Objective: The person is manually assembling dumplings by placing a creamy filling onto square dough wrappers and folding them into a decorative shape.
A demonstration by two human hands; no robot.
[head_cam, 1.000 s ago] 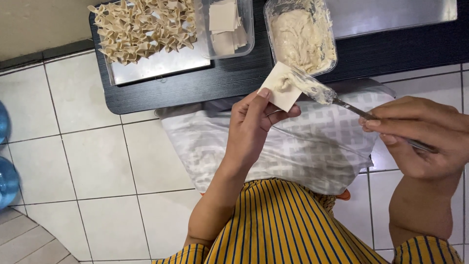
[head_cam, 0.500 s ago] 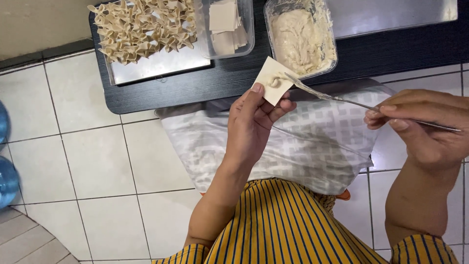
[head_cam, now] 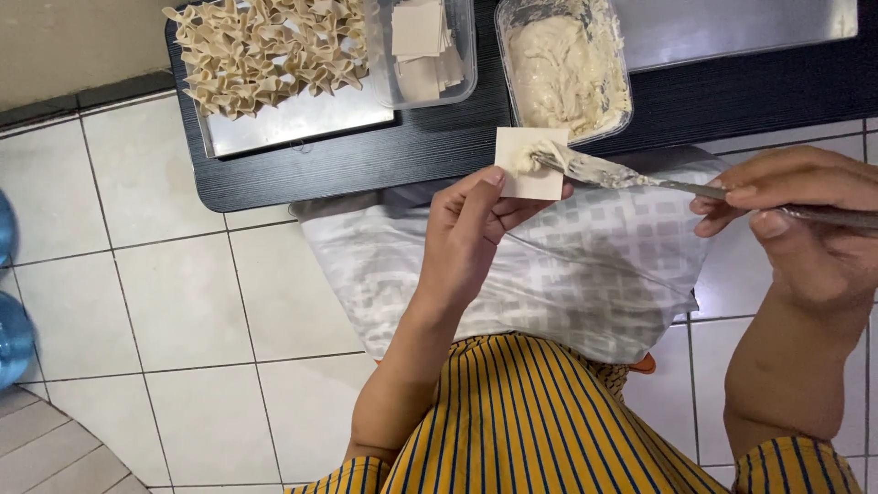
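Just above the middle of the frame the left hand (head_cam: pixel 471 233) pinches a small square dough wrapper (head_cam: pixel 530 163) by its lower edge, thumb on one side and fingertips behind it, so the sheet faces up toward the camera. The right hand (head_cam: pixel 805 229), at the right edge of the frame, is closed around the handle of a metal fork (head_cam: pixel 631 176), gripping it between thumb and fingers. The fork's tines (smeared with pale paste) rest on the wrapper, touching a small dab of filling near its upper middle.

Straight above the wrapper, at the top centre of the frame, sits a clear plastic tub of pale filling (head_cam: pixel 567 64), its near rim just beside the wrapper's top edge. To its left is a second clear tub holding a stack of unused square wrappers (head_cam: pixel 422 41). Further left, in the upper left of the frame, a metal tray (head_cam: pixel 302 119) carries a heap of folded dumplings (head_cam: pixel 261 50). All of these stand on a low black table (head_cam: pixel 366 165).

Below the hands a grey-and-white checked cloth (head_cam: pixel 567 265) lies across the person's lap, over yellow striped clothing (head_cam: pixel 540 421). White floor tiles (head_cam: pixel 137 302) fill the left of the frame.
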